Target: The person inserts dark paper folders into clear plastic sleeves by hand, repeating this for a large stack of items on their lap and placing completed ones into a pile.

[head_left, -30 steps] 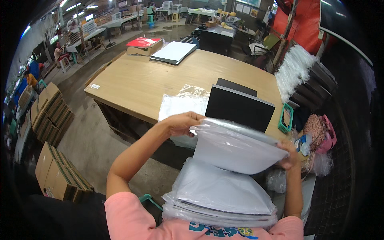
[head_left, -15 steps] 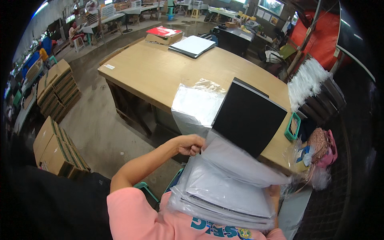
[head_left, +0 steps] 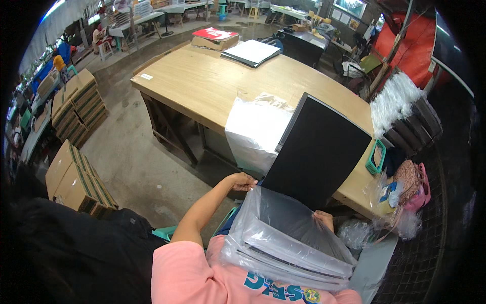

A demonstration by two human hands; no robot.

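My left hand (head_left: 244, 182) pinches one top corner of a clear plastic bag (head_left: 283, 206). On the bag's other side, my right hand (head_left: 324, 220) is closed on its edge, fingers partly hidden. Stretched between both hands, the bag lies over a stack of plastic-wrapped flat white sheets (head_left: 283, 244) against my body. Just beyond the bag's edge, a large black flat board (head_left: 321, 144) leans at the table edge, with more boards under it. Whether the board's lower end is inside the bag I cannot tell. White crumpled wrapping (head_left: 257, 126) hangs over the table edge beside it.
The wooden table (head_left: 202, 83) carries a white-topped stack (head_left: 250, 51) and a box with a red-and-white cover (head_left: 215, 34). A green basket (head_left: 375, 157), a pink bag (head_left: 422, 190) and clear plastic bundles (head_left: 397, 101) are at right. Cardboard stacks (head_left: 76, 177) stand on the floor at left.
The loose plastic bag, slanting and blurred before, is now spread wide between my hands. My right hand has come up into sight at its edge. The view has shifted slightly.
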